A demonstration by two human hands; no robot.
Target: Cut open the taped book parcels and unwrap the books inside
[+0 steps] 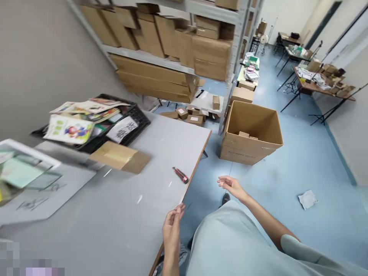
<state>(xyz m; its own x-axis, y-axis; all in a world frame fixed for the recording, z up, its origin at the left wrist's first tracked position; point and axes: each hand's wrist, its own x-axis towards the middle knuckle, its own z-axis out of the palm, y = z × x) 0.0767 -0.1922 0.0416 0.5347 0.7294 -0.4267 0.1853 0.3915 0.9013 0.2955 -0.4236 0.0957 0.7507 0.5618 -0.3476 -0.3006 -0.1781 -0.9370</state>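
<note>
My left hand (pixel 171 226) hovers over the front edge of the grey table (pixel 120 214), fingers loosely curled and apart, holding nothing. My right hand (pixel 230 185) is out past the table edge above the blue floor, palm open, fingers relaxed and empty. A red and black utility knife (pixel 180 174) lies near the table's edge, a little beyond my left hand. A small flat cardboard box (pixel 119 156) rests further in on the table.
A black crate (pixel 135 115) heaped with colourful booklets sits at the table's far left. An open cardboard carton (pixel 250 132) stands on the floor beside metal shelving (pixel 172 63) stacked with boxes. A crumpled paper (pixel 307 199) lies on the floor; cluttered tables stand far right.
</note>
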